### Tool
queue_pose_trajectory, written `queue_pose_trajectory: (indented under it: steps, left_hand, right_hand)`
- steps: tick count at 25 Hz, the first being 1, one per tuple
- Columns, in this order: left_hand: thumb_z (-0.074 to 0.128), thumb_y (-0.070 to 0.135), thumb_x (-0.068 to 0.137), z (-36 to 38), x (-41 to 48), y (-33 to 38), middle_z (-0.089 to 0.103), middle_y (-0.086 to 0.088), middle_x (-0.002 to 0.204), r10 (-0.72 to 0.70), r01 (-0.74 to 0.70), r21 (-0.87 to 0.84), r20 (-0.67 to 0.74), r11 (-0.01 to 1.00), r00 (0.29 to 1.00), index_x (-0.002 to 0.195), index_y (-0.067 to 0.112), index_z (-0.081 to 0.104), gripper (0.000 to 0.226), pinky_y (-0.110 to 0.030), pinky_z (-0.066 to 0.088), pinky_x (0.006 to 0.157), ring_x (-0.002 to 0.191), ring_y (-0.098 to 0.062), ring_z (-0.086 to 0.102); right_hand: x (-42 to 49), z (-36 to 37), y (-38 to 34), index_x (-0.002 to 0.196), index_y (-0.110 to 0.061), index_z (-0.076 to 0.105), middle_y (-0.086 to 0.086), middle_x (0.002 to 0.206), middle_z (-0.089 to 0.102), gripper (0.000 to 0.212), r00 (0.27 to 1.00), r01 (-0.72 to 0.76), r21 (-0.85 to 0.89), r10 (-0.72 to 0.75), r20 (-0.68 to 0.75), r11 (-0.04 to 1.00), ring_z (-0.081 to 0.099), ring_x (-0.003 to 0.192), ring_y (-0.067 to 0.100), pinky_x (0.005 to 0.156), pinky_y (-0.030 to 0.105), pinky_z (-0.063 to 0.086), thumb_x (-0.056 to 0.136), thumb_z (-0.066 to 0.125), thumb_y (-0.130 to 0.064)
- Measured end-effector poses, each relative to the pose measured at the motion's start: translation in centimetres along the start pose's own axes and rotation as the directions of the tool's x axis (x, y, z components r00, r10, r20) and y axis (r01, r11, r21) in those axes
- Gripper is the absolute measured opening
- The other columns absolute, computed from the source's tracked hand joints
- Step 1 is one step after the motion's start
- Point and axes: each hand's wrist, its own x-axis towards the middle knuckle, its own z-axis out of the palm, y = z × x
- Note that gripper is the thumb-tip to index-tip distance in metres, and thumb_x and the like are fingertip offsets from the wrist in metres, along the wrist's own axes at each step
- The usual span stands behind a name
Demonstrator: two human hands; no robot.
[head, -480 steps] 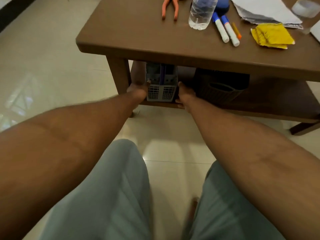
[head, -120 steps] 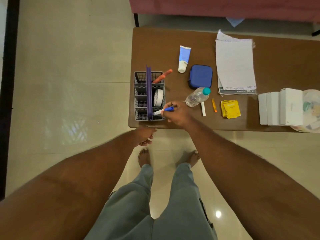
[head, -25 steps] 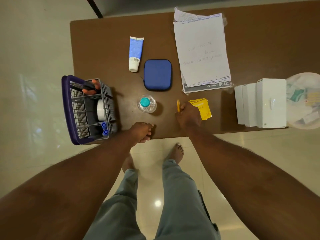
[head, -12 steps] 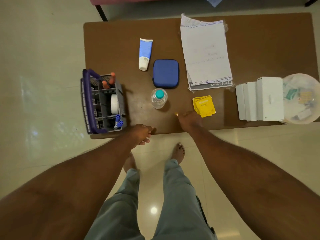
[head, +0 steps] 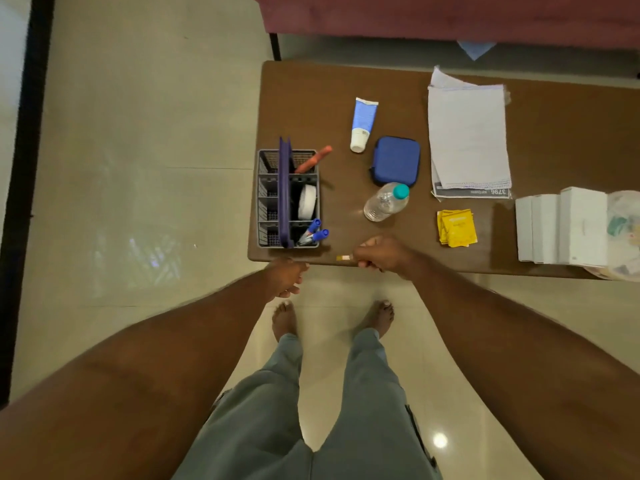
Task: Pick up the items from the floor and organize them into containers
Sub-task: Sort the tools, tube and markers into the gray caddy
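Right hand (head: 381, 253): curled tight round a small orange stick (head: 344, 258); only the stick's tip shows, poking out leftward over the desk's near edge, to the right of the caddy's near corner and apart from it.
Left hand (head: 286, 276): at the near left corner of the desk (head: 304, 98), fingers loosely curled with nothing in them; whether it touches the edge I cannot tell.
Caddy (head: 264, 202): grey mesh, upright at the desk's near left corner, a purple handle (head: 284, 188) running near to far down its middle.
Caddy contents: two blue-capped markers (head: 320, 233) in the nearest right compartment, tilted, caps up; a white tape roll (head: 307, 201) on edge in the compartment beyond; an orange-handled tool (head: 313, 160) leaning out of the farthest one — its head is hidden.
Mid desk: a clear bottle (head: 385, 203) with a teal cap stands right of the caddy; just beyond it a blue zip case (head: 396, 161); a blue-and-white tube (head: 362, 124) lies far left of the case.
Right side: a stack of papers (head: 467, 140) at the far part; yellow packets (head: 456, 227) nearer; white boxes (head: 561, 225) side by side at the right edge.
Floor (head: 138, 168): pale glossy tile — the person's bare feet stand just short of the desk.
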Motion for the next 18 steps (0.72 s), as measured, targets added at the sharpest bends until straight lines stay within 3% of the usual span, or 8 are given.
queue_pose_trajectory:
  steps: [4,9,12,18]
  left_hand:
    - [0.061,0.035,0.097,-2.5,-0.9,-0.8,0.062,-0.003,0.084,0.029,-0.030,-0.043,-0.022,0.999,0.999,0.095,0.015,0.058,0.020,-0.026,0.044,0.060,0.064,-0.018,0.060]
    - [0.060,0.036,0.098,-3.9,-1.6,-0.7,0.061,-0.004,0.088,0.049,-0.051,-0.081,-0.028,0.995,0.998,0.099,0.014,0.058,0.022,-0.025,0.044,0.059,0.064,-0.016,0.060]
    - [0.058,0.036,0.099,-4.3,-1.6,-0.8,0.060,-0.003,0.086,0.045,-0.047,-0.092,-0.028,0.995,0.999,0.101,0.013,0.057,0.023,-0.025,0.043,0.058,0.063,-0.015,0.059]
    - [0.058,0.033,0.098,-5.0,-1.6,-1.3,0.062,-0.005,0.089,0.048,-0.052,-0.098,-0.042,0.994,0.998,0.103,0.013,0.060,0.021,-0.026,0.044,0.059,0.064,-0.017,0.060]
  right_hand:
    - [-1.4,2.3,-2.7,0.080,-0.010,0.078,0.005,0.073,0.074,0.015,0.997,0.063,0.093,-0.066,0.030,0.994,0.056,0.053,0.007,0.050,0.019,0.038,0.082,0.077,-0.025]
    - [-1.2,4.7,-5.1,0.090,-0.009,0.079,0.004,0.074,0.075,0.013,0.981,0.125,0.316,-0.069,-0.181,0.940,0.062,0.059,0.012,0.061,0.023,0.054,0.082,0.082,-0.020]
    - [-0.8,5.4,-6.2,0.090,-0.006,0.079,0.004,0.076,0.077,0.020,0.957,0.159,0.255,-0.085,-0.279,0.954,0.068,0.065,0.018,0.072,0.035,0.061,0.079,0.085,-0.022]
    - [0.1,6.8,-8.1,0.072,-0.016,0.074,0.003,0.061,0.072,0.019,0.874,0.247,-0.061,-0.250,-0.417,0.967,0.065,0.053,0.014,0.063,0.033,0.060,0.070,0.088,-0.030]
